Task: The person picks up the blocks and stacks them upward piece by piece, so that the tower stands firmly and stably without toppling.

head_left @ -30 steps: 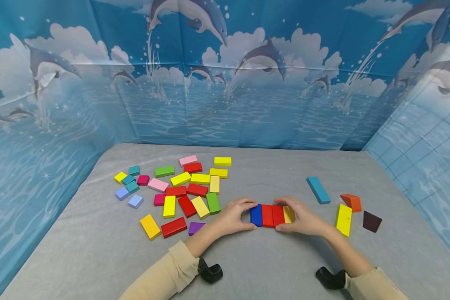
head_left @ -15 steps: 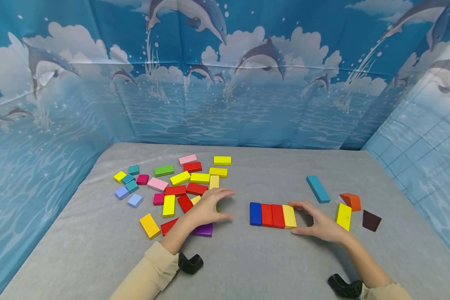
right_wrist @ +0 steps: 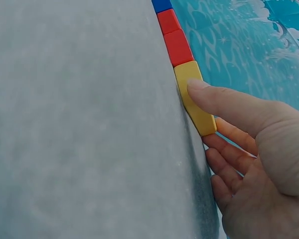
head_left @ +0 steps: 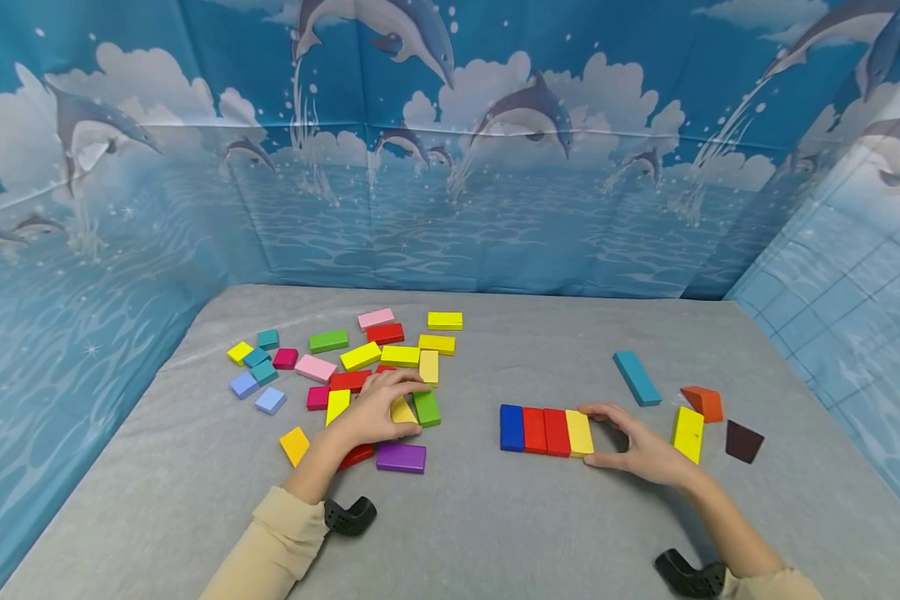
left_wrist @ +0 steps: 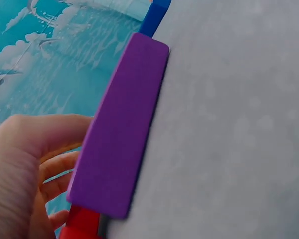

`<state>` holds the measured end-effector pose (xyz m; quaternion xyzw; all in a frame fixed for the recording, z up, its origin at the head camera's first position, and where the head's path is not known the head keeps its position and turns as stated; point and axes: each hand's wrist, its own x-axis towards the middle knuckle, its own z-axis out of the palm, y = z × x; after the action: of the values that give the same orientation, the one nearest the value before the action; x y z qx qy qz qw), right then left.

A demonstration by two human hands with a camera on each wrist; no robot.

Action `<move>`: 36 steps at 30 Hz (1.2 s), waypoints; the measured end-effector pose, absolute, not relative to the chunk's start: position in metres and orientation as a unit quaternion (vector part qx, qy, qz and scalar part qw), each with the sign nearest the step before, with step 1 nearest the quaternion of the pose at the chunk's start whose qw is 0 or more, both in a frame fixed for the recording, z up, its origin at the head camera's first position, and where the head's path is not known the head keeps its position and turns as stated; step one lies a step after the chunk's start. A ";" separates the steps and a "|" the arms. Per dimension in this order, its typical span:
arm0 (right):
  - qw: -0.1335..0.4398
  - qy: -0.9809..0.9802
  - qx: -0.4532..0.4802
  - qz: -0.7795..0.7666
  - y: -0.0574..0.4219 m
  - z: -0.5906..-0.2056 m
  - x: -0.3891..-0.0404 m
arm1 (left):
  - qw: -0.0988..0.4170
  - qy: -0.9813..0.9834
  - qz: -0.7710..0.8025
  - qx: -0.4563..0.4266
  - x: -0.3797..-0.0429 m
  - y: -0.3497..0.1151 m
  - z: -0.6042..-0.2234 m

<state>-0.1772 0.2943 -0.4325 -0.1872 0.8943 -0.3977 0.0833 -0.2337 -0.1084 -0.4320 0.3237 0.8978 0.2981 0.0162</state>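
Observation:
A flat row of blocks lies at the centre right: a blue block [head_left: 512,427], two red blocks [head_left: 545,431] and a pale yellow block [head_left: 579,433]. My right hand [head_left: 633,442] holds the pale yellow block at its right end, thumb on the near end and index finger on the far end. My left hand [head_left: 375,412] is spread low over the loose blocks, thumb and fingers around another pale yellow block [head_left: 402,410], contact unclear. Beside it lie a green block [head_left: 426,407] and a purple block [head_left: 401,457], which fills the left wrist view.
Several loose blocks cover the left, including yellow [head_left: 401,357], pink [head_left: 317,368] and red ones. On the right lie a teal block [head_left: 637,378], an orange block [head_left: 702,403], a yellow block [head_left: 687,433] and a dark brown piece [head_left: 743,442]. Grey cloth [head_left: 487,533] covers the table.
My left hand has left the blue end of the row and moved left over the loose blocks. The right hand has shifted slightly right, to the row's pale yellow end.

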 end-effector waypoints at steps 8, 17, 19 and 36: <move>0.082 0.896 -0.188 -0.395 0.295 -0.434 -0.178 | -0.032 0.905 0.281 0.318 -0.234 -0.096 -0.438; 0.085 0.896 -0.178 -0.398 0.295 -0.435 -0.178 | -0.032 0.899 0.297 0.322 -0.236 -0.093 -0.441; 0.084 0.895 -0.177 -0.400 0.295 -0.435 -0.178 | -0.032 0.898 0.298 0.323 -0.237 -0.093 -0.441; 0.081 0.890 -0.175 -0.414 0.296 -0.438 -0.177 | -0.004 0.883 0.376 0.282 -0.250 -0.015 -0.421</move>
<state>-0.1769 0.2965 -0.4382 -0.1750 0.8897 -0.4138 0.0813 -0.2503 -0.0153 -0.4208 0.2816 0.8827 0.3763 -0.0041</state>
